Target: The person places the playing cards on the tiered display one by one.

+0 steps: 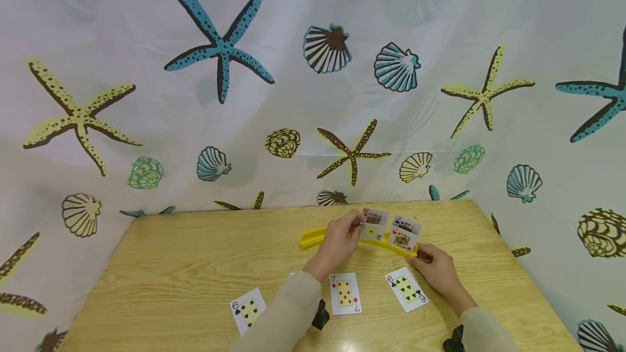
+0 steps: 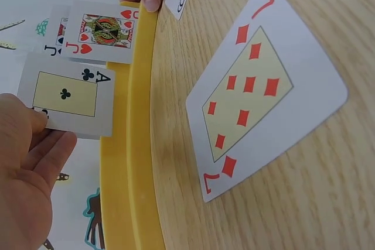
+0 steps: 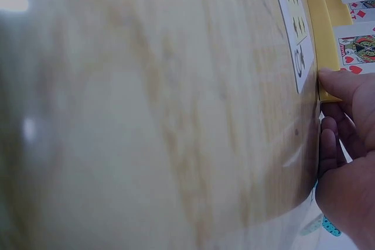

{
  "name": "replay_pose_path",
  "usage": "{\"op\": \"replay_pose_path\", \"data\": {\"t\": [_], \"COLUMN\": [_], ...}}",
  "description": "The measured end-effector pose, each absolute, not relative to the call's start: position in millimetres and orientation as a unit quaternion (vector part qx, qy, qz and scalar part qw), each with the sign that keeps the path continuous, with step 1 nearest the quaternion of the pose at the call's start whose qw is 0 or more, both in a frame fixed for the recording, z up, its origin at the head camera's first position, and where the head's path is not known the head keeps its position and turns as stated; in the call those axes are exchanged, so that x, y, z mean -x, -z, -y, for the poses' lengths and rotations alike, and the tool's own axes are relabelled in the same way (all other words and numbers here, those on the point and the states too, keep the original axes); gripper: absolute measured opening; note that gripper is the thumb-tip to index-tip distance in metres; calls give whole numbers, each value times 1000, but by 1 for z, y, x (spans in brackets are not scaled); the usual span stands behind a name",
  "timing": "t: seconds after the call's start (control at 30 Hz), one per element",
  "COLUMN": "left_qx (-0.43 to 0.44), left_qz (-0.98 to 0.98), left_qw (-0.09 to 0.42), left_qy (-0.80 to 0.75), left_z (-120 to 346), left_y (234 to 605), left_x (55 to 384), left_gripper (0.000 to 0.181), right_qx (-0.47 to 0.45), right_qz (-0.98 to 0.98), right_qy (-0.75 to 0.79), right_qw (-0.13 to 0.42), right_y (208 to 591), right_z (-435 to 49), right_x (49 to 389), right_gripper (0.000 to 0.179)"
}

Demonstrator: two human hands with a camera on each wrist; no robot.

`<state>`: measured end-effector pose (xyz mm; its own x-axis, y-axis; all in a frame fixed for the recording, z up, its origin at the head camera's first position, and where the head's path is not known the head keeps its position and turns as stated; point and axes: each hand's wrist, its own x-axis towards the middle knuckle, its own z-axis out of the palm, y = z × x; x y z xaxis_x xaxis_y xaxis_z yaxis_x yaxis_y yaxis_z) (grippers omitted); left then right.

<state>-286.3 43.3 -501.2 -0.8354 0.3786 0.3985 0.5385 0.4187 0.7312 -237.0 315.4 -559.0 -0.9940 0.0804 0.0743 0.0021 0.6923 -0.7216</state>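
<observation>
A curved yellow card holder [image 1: 313, 238] stands near the back of the table, with playing cards upright in it. My left hand [image 1: 339, 240] pinches the ace of clubs [image 2: 70, 95] by its edge at the holder; a king [image 1: 374, 216] rises behind that ace. Farther right in the holder, the jack of hearts [image 2: 105, 30] overlaps a black-suited jack [image 1: 407, 225]. At the holder's right end, my right hand [image 1: 437, 270] grips it, thumb on the front and fingers curled below and behind, partly hidden.
Face up before the holder lie the seven of diamonds [image 1: 345, 293], the six of clubs [image 1: 406, 289] and the six of spades [image 1: 248, 310]. A corner of another card shows beside my left forearm. A patterned cloth [image 1: 293, 102] hangs behind the wooden table [image 1: 186, 265].
</observation>
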Motion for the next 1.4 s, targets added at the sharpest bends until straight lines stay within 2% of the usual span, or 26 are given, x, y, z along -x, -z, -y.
{"op": "replay_pose_path", "data": {"t": [0.93, 1.27, 1.4], "left_qx": [258, 259, 262], "left_qz": [848, 849, 850], "left_qw": [71, 22, 18], "left_qy": [458, 461, 457], "left_z": [-51, -49, -48], "left_y": [512, 510, 510], "left_x": [296, 300, 302], "left_gripper": [12, 11, 11], "right_qx": [25, 29, 29], "right_qz": [919, 919, 919], "right_qy": [-390, -391, -391], "right_qw": [43, 43, 43], "right_y": [557, 559, 559], "right_z": [-315, -316, -316], "right_x": [237, 237, 237], "right_gripper": [45, 41, 41]}}
